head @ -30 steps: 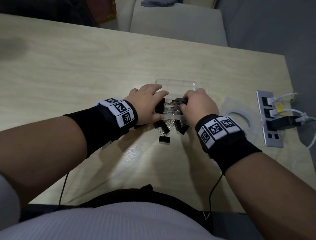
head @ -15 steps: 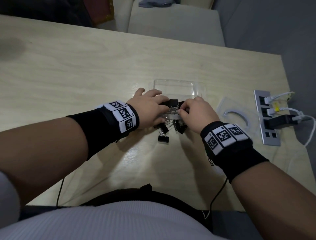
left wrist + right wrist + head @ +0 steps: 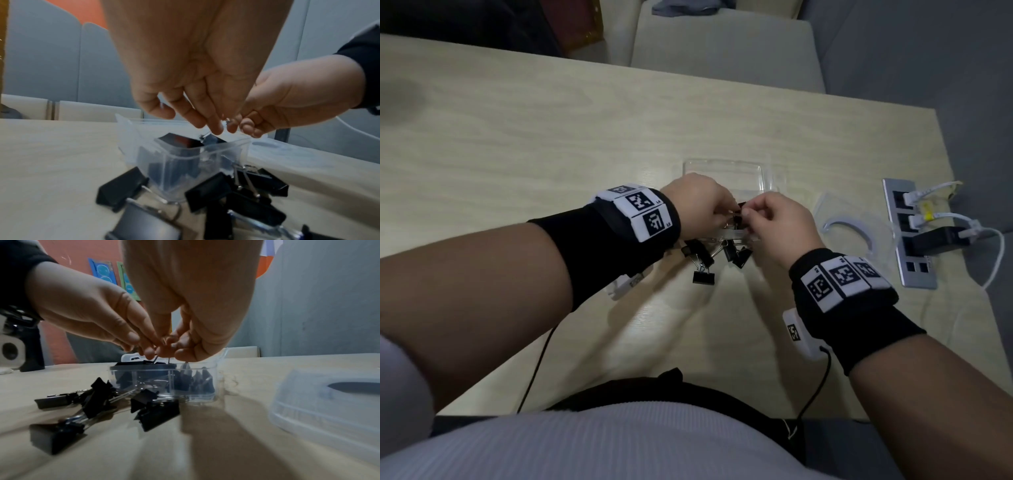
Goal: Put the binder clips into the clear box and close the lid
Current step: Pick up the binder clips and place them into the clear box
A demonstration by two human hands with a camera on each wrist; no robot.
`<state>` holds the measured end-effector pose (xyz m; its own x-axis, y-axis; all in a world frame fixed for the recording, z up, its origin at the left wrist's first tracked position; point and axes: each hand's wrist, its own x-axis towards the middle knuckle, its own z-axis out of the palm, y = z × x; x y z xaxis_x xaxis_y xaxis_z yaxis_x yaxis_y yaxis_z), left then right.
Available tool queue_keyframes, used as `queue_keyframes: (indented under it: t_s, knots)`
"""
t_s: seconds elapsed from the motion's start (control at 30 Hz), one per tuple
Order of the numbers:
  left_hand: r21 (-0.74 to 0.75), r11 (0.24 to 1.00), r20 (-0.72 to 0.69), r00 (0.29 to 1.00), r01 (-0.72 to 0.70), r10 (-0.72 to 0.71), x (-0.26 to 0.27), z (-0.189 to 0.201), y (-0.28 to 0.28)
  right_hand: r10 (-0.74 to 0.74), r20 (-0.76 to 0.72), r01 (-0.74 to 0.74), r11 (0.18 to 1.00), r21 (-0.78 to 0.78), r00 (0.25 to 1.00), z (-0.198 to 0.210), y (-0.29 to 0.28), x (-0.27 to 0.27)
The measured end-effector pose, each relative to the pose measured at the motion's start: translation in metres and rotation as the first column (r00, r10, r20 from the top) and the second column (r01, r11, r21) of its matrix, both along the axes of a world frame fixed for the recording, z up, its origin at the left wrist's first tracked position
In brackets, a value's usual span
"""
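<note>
The clear box [image 3: 726,173] stands open mid-table, with black binder clips [image 3: 185,381] inside it. My left hand [image 3: 722,214] and right hand [image 3: 756,212] meet over its near end. Both pinch the thin wire handles of one black binder clip [image 3: 180,141], which sits at the box's rim. The left wrist view shows my left hand [image 3: 213,128] on a handle; the right wrist view shows my right hand [image 3: 170,352] on the wires. Several loose clips [image 3: 703,277] lie in front of the box [image 3: 193,162]. The clear lid [image 3: 856,233] lies flat to its right.
A grey power strip [image 3: 907,236] with white plugs and cables is set into the table near its right edge. Thin black cables run from my wrist cameras to the near edge. A pale chair [image 3: 722,51] stands behind the table.
Both hands have drawn their fingertips together over the box's near end and now pinch one clip's wire handles. The loose clips on the table lie as before.
</note>
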<state>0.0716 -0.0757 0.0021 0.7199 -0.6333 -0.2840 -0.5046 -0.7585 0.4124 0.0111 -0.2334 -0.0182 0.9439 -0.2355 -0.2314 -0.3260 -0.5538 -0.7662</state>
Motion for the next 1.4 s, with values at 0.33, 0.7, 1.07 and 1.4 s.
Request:
queue_keyframes:
  t_s: [0.33,0.7,1.07,1.4]
  knots:
    - [0.143,0.989,0.182,0.983,-0.038,0.011,0.001,-0.016,0.023,0.064,-0.1,-0.081,0.981,-0.174,0.993,0.0,-0.013,0.022]
    - [0.179,0.983,0.218,0.973,0.035,-0.074,-0.001,-0.023,0.022,0.183,-0.11,-0.212,0.888,-0.408,0.977,0.0,-0.007,0.014]
    - [-0.087,0.927,0.107,0.922,-0.365,0.373,-0.007,-0.03,0.086,0.453,-0.105,-0.437,0.733,-0.521,0.885,-0.014,0.011,-0.05]
    - [0.233,0.967,0.032,0.994,-0.105,0.1,-0.032,-0.04,0.084,0.41,-0.292,-0.495,0.585,-0.643,0.864,-0.024,0.043,-0.061]
